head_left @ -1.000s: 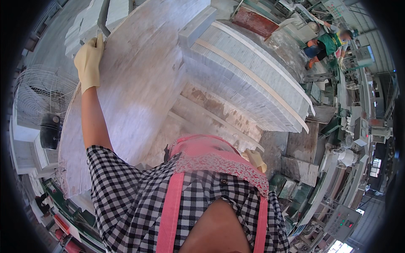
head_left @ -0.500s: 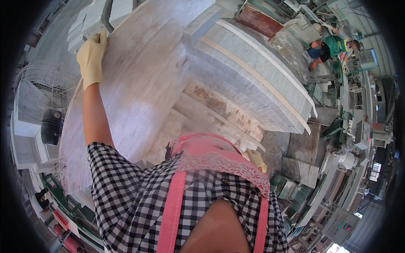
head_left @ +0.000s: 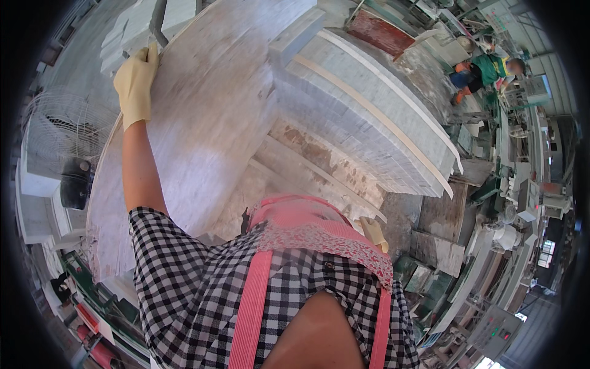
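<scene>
Left hand (head_left: 134, 85) at left edge of the counter (head_left: 190, 117), right hand (head_left: 373, 235) to its right, both hands' fingers (head_left: 152, 55) of unclear grip.

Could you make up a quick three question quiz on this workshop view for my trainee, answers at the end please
1. Multiple choice: the cream-gloved left hand is at the edge of what?
a) a rust-red rectangular panel
b) a large, flat, pale wooden-looking board
c) a grey metal control box with lit indicators

2. True or false: the camera wearer's right hand is bare.

3. Count: how many long, flat, pale strips lie across the stack of grey, stone-like slabs?

Key:
1. b
2. False: it is gloved in cream too, though partly hidden behind the pink apron.
3. Two.
</scene>
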The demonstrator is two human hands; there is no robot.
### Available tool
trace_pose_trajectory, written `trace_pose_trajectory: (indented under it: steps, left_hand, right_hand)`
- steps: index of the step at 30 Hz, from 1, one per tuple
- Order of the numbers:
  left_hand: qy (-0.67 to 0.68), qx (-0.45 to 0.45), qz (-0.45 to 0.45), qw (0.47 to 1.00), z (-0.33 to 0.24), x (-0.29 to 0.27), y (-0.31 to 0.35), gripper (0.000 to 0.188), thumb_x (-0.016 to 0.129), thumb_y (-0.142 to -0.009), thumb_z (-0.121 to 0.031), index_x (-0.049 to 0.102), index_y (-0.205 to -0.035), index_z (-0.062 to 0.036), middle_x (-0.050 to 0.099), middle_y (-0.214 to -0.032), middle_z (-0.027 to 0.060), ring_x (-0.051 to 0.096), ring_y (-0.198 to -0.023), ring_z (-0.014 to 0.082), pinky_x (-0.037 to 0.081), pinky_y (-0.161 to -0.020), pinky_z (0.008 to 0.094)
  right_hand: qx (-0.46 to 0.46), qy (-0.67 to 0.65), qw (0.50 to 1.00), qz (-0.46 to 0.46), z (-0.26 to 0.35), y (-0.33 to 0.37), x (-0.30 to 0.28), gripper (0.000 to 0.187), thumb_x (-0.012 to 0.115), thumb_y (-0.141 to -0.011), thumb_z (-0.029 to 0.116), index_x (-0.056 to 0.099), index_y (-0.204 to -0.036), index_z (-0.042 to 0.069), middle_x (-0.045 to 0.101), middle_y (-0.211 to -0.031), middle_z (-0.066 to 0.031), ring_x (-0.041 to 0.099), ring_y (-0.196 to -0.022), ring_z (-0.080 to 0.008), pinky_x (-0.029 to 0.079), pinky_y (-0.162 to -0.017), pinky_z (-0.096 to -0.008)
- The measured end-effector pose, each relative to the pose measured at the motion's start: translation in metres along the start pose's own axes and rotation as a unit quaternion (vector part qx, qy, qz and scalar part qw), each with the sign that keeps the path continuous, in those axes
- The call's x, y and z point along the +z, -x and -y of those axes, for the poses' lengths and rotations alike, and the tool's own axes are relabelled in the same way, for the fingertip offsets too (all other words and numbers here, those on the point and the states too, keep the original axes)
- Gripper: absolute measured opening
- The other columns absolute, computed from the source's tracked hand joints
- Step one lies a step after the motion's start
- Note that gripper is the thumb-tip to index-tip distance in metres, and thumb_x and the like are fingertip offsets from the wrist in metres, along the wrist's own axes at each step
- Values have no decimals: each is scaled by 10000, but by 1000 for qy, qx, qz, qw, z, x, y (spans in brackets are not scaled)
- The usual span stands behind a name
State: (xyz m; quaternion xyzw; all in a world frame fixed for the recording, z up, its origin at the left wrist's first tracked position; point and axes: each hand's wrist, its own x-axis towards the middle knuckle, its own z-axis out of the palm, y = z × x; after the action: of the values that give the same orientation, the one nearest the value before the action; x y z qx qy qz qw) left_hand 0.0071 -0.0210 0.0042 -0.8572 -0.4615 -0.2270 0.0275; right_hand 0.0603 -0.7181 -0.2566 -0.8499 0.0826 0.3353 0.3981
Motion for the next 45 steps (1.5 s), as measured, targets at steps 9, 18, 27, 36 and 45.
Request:
trace_pose_trajectory:
  steps: [9,18,27,36,45]
  left_hand:
    - [-13,-16,45,999,-1,-4,-1,520,422,-925,-585,725,-1065,-187,708,-993,148,656,-986,340,499,-835,417]
    - [4,-12,44,999,-5,-12,5,524,441,-937,-570,727,-1052,-147,707,-973,179,664,-968,360,506,-848,431]
    - [58,68,-107,990,-6,-4,14,437,523,-935,-396,685,-697,-69,678,-735,148,654,-701,358,502,-648,460]
    - [82,77,-134,985,-5,0,13,396,534,-933,-371,685,-713,-79,668,-693,156,651,-656,347,497,-617,456]
    - [82,85,-143,983,-3,3,11,385,550,-932,-380,681,-718,-88,671,-696,142,651,-667,341,490,-628,450]
  right_hand:
    - [17,-39,999,32,-18,-10,2,427,561,-959,293,625,-1137,-89,687,-1022,-104,600,-944,-149,457,-840,-284]
    - [-321,433,842,12,-54,-32,-13,231,617,-843,253,670,-898,34,676,-911,-221,589,-952,-465,464,-825,-408]
    - [4,109,993,49,-44,-45,-13,447,549,-911,354,711,-1028,-46,709,-879,-175,628,-860,-182,471,-794,-330]
    - [32,14,999,12,-1,-21,-8,371,610,-895,279,686,-1020,-61,711,-1010,-152,661,-911,-189,510,-808,-302]
    - [21,-68,996,-47,0,-15,-8,176,628,-880,130,706,-937,-17,689,-748,-81,601,-623,-128,470,-569,-274]
